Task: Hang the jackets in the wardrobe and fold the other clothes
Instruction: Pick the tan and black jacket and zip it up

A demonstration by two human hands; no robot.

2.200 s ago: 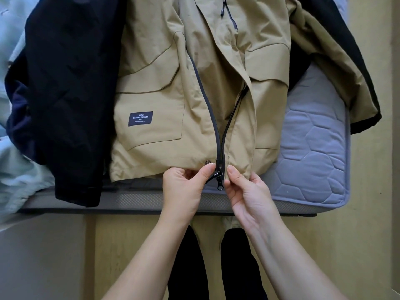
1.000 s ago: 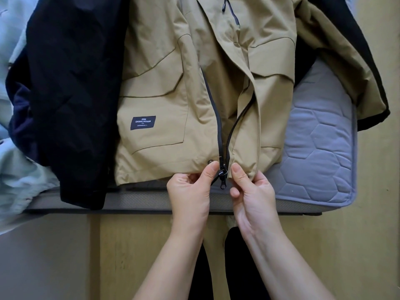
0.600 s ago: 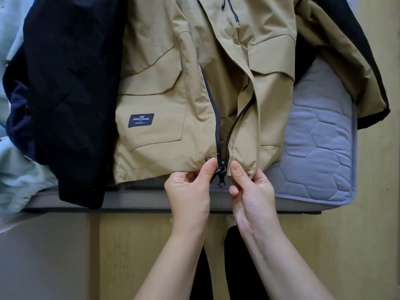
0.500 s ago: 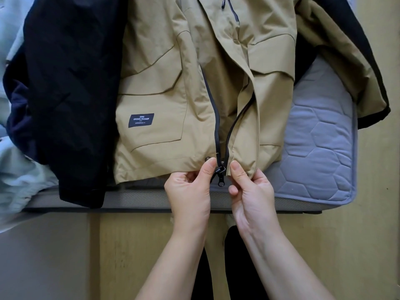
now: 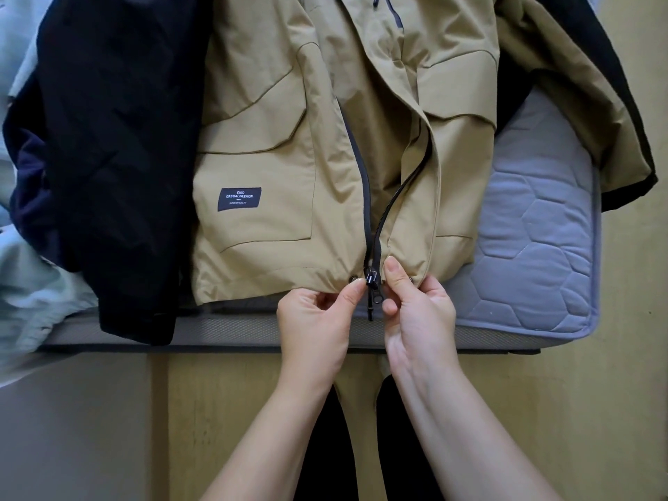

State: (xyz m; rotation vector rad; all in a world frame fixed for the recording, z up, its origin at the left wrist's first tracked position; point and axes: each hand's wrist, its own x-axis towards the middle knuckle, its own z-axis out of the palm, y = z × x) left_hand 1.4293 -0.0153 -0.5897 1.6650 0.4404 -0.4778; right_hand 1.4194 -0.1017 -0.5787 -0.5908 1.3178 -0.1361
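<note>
L hand (image 5: 314,320) & R hand (image 5: 415,312) still pinch tan jacket (image 5: 271,139) hem beside zip slider (image 5: 372,275), halves now closer: zip-up prob next, hanging pending.

There is one tan jacket (image 5: 274,157), one black garment (image 5: 119,139), one navy garment (image 5: 29,182), one pale blue cloth (image 5: 32,283) and one quilted grey mattress (image 5: 542,247). The jacket carries one dark label patch (image 5: 239,199), one zipper slider (image 5: 371,275) and two metal snaps: left snap (image 5: 351,280), right snap (image 5: 411,280). Two hands show: left hand (image 5: 314,327), right hand (image 5: 419,320).
</note>
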